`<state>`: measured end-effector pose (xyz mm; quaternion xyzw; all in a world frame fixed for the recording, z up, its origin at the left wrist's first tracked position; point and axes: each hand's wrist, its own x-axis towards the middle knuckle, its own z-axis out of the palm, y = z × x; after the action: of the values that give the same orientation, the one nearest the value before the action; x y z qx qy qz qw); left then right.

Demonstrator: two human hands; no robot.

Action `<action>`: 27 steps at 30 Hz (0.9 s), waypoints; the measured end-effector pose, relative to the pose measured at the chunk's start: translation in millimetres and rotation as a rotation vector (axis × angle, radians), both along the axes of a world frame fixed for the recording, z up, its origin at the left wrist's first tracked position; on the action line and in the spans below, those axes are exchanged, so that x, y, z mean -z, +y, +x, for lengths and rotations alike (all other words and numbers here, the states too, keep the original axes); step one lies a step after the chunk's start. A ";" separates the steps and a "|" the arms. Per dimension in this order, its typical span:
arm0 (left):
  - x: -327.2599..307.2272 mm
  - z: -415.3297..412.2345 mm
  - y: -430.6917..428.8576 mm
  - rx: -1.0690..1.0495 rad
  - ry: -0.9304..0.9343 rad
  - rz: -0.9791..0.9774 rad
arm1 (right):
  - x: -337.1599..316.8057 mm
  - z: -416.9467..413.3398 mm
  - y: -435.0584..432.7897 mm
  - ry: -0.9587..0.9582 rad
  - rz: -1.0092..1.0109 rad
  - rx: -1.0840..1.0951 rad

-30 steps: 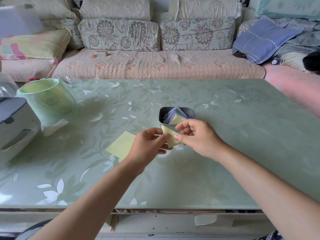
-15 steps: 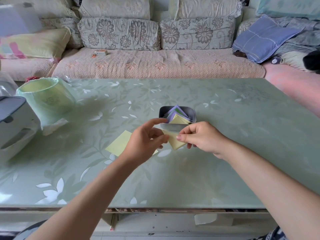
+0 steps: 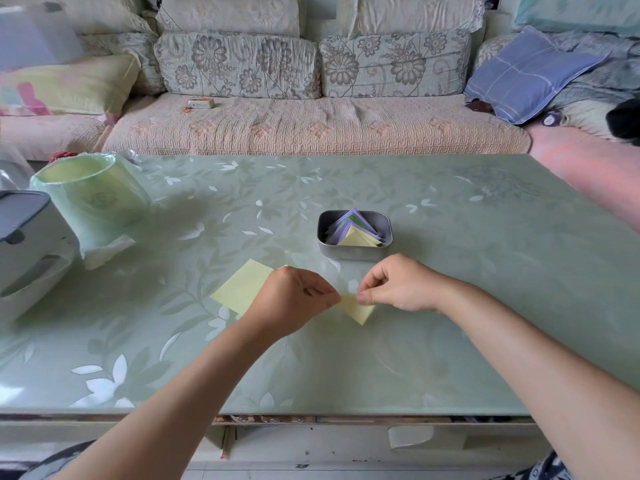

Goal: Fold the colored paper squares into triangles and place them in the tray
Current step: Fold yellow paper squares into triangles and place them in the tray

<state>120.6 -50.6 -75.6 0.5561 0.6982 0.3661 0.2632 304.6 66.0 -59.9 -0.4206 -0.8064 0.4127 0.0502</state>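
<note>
- yellow paper piece (image 3: 358, 308) was pinched at its upper edge by left hand (image 3: 294, 303) and right hand (image 3: 398, 289), fingers curled. It sat near the counter (image 3: 485, 289), just in front of the metal tray (image 3: 353, 253); contact with the counter was unclear.
- Risk: if a pinch slipped, the corners would misalign and the crease would skew; thin paper could crumple.
- Risk: the tray looked nearly full of folded triangles (image 3: 353, 233), so one more could tip the stack.
- spare yellow square (image 3: 239, 289) lay flat, partly hidden behind the left hand; the wrist could drag it.
- green-lined bin (image 3: 90, 192) and white appliance (image 3: 24, 244) were well apart on the left; nothing blocked the tray.
</note>
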 end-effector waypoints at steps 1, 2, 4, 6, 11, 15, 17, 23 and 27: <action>2.5 0.8 0.7 0.011 0.056 0.001 | 1.5 -1.0 0.6 -0.042 0.043 -0.004; 4.5 1.6 1.2 0.027 0.112 0.001 | 2.3 -1.9 0.5 -0.084 0.084 -0.008; 7.5 1.7 2.5 0.054 0.196 0.010 | 3.0 -3.3 -2.0 -0.141 0.166 -0.020; 9.1 1.7 4.3 0.078 0.269 0.053 | 2.0 -4.2 -6.1 -0.161 0.247 -0.031; 13.7 2.8 10.1 0.138 0.409 0.116 | 6.7 -7.7 -7.3 -0.190 0.428 -0.107; 16.1 -0.2 13.9 0.199 0.453 0.206 | 11.9 -6.5 -5.2 -0.171 0.457 -0.115; 16.6 1.2 13.2 0.282 0.466 0.253 | 13.1 -5.7 -5.6 -0.160 0.470 -0.113; 21.6 7.8 7.7 0.443 0.487 0.288 | 17.0 -3.0 -6.9 -0.102 0.438 -0.081; 17.8 9.7 3.5 0.483 0.566 0.255 | 16.2 2.4 -5.0 -0.064 0.374 -0.073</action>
<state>130.3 -47.1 -93.5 0.8115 0.5412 0.2097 0.0675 307.0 61.0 -76.0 -0.3873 -0.8849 0.2437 0.0870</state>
